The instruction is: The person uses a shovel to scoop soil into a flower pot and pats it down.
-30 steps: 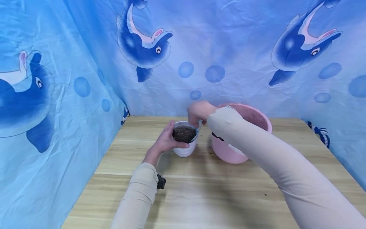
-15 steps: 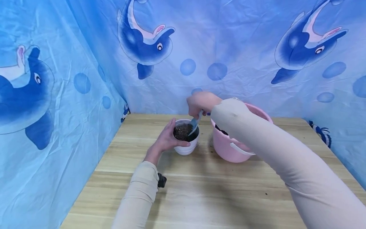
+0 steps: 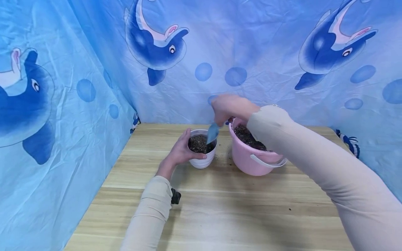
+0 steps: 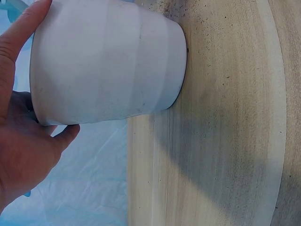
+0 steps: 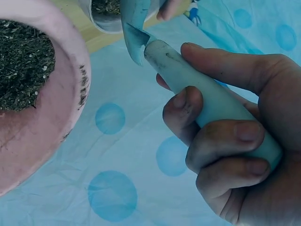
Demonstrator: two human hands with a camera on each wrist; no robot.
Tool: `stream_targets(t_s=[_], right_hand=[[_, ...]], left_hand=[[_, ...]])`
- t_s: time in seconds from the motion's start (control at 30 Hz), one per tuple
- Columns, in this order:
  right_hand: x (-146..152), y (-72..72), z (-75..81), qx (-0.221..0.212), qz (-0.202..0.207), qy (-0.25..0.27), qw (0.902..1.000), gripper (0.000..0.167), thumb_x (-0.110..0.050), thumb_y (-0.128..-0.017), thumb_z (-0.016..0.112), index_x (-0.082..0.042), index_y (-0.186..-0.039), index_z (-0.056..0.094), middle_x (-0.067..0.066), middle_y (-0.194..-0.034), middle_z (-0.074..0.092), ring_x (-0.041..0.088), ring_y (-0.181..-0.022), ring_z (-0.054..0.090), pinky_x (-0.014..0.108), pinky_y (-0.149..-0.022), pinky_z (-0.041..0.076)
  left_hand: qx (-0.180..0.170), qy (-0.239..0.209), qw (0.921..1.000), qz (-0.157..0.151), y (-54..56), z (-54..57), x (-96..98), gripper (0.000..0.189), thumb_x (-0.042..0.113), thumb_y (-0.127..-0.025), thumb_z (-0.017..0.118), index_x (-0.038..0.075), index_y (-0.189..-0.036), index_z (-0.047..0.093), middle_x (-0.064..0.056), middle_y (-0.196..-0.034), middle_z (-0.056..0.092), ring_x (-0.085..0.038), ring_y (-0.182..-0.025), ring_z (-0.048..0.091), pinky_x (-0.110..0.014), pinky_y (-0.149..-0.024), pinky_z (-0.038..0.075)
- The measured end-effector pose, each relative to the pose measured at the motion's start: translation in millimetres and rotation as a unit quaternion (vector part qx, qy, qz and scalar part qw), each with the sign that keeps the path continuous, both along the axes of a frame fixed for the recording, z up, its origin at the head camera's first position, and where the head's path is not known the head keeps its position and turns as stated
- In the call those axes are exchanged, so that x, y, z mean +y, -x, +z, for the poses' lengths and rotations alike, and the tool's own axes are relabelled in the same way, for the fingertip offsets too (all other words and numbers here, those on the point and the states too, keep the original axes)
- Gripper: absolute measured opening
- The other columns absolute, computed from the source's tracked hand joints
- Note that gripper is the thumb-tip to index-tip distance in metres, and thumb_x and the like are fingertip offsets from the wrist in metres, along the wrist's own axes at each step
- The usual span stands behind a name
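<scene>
A white plant pot with dark soil in it stands upright on the table. My left hand holds it around the near left side, thumb along the front near the rim; in the left wrist view, the ribbed pot wall rests on the wood. Above the pot's right rim, my right hand grips a light blue trowel, its blade pointing down at the soil. Its handle lies across the curled fingers in the right wrist view. The blade's tip is blurred, so contact with the soil cannot be told.
A pink bucket with dark soil and a white handle stands right of the pot, partly behind the right sleeve. Crumbs of soil dot the wooden table. Blue dolphin-print sheets rise behind and at both sides.
My right hand has lifted and shifted right, raising the trowel along the pot's right side. More of the bucket's soil shows now. The left hand keeps its hold on the pot.
</scene>
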State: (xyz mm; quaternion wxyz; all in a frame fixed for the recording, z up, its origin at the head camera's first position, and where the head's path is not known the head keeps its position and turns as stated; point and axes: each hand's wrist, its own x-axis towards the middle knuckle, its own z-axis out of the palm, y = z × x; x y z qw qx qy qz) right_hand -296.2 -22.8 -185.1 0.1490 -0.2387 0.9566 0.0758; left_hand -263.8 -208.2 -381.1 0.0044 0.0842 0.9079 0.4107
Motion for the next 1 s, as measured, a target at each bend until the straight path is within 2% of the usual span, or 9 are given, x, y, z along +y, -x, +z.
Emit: stream_targets(t_s=[0.07, 0.23, 0.33, 0.4, 0.57, 0.7, 0.83, 1.0], right_hand=[[11, -0.2, 2.0, 0.003, 0.016, 0.009, 0.9998, 0.01, -0.007, -0.071, 0.058, -0.016, -0.072, 0.052, -0.003, -0.061, 0.048, 0.011, -0.05, 0.042, 0.023, -0.045, 0.034], [41, -1.9, 9.7, -0.007, 0.035, 0.054, 0.9979, 0.01, -0.014, -0.076, 0.064, -0.018, -0.067, 0.067, -0.005, -0.058, 0.055, 0.009, -0.051, 0.044, 0.021, -0.046, 0.034], [61, -2.3, 12.6, -0.003, 0.063, 0.083, 0.9946, 0.009, -0.018, -0.078, 0.067, -0.019, -0.073, 0.075, -0.004, -0.067, 0.066, 0.01, -0.057, 0.047, 0.022, -0.051, 0.038], [76, -2.7, 13.8, 0.008, 0.081, 0.105, 0.9912, 0.011, -0.02, -0.079, 0.068, -0.017, -0.081, 0.078, -0.001, -0.079, 0.071, 0.012, -0.065, 0.053, 0.025, -0.055, 0.043], [116, -9.3, 14.2, 0.052, 0.076, 0.156, 0.9834, 0.024, -0.027, -0.084, 0.069, -0.014, -0.103, 0.077, 0.004, -0.103, 0.072, 0.02, -0.088, 0.061, 0.035, -0.07, 0.05], [144, -15.2, 7.1, 0.105, 0.067, 0.173, 0.9769, 0.026, -0.028, -0.086, 0.069, -0.014, -0.107, 0.076, 0.004, -0.098, 0.074, 0.018, -0.076, 0.061, 0.037, -0.067, 0.048], [169, -18.7, -3.8, 0.142, 0.067, 0.186, 0.97, 0.024, -0.025, -0.087, 0.069, -0.011, -0.105, 0.076, 0.004, -0.087, 0.074, 0.014, -0.06, 0.051, 0.033, -0.06, 0.043], [195, -22.4, -16.0, 0.169, 0.049, 0.187, 0.9666, 0.024, -0.027, -0.088, 0.068, -0.012, -0.105, 0.076, 0.002, -0.082, 0.073, 0.015, -0.061, 0.05, 0.035, -0.059, 0.044]], left_hand=[[0.003, -0.002, 1.0, 0.001, 0.9, -0.5, -0.4, 0.138, 0.04, -0.056, 0.093, 0.008, -0.155, 0.003, -0.013, -0.161, 0.006, -0.031, -0.146, 0.009, -0.045, -0.118, 0.013], [0.005, 0.001, 1.0, 0.002, 3.0, -1.6, -0.2, 0.139, 0.041, -0.055, 0.093, 0.008, -0.155, 0.002, -0.013, -0.161, 0.006, -0.031, -0.147, 0.009, -0.046, -0.118, 0.012], [0.004, 0.001, 1.0, 0.004, 2.9, -2.4, 0.1, 0.14, 0.042, -0.055, 0.093, 0.008, -0.155, 0.002, -0.013, -0.161, 0.006, -0.03, -0.147, 0.009, -0.046, -0.118, 0.012], [0.004, 0.002, 1.0, 0.005, 2.5, -2.9, 0.3, 0.14, 0.043, -0.055, 0.093, 0.008, -0.155, 0.002, -0.012, -0.161, 0.006, -0.031, -0.147, 0.009, -0.047, -0.118, 0.013], [0.001, 0.004, 1.0, 0.003, 1.1, -1.7, 0.4, 0.139, 0.044, -0.056, 0.092, 0.01, -0.155, 0.001, -0.011, -0.161, 0.004, -0.03, -0.147, 0.008, -0.047, -0.118, 0.013], [-0.007, 0.021, 0.9998, 0.001, -0.1, 0.9, -1.4, 0.14, 0.048, -0.056, 0.091, 0.01, -0.155, 0.0, -0.01, -0.161, 0.002, -0.03, -0.147, 0.007, -0.047, -0.118, 0.012], [-0.003, 0.039, 0.9992, -0.003, 0.2, 4.1, -1.4, 0.142, 0.052, -0.054, 0.09, 0.01, -0.155, 0.0, -0.011, -0.161, 0.002, -0.032, -0.147, 0.008, -0.049, -0.117, 0.013], [0.048, 0.059, 0.997, -0.016, 5.2, 9.8, 3.7, 0.144, 0.054, -0.052, 0.09, 0.007, -0.155, 0.001, -0.013, -0.161, 0.004, -0.032, -0.146, 0.011, -0.047, -0.117, 0.017]])
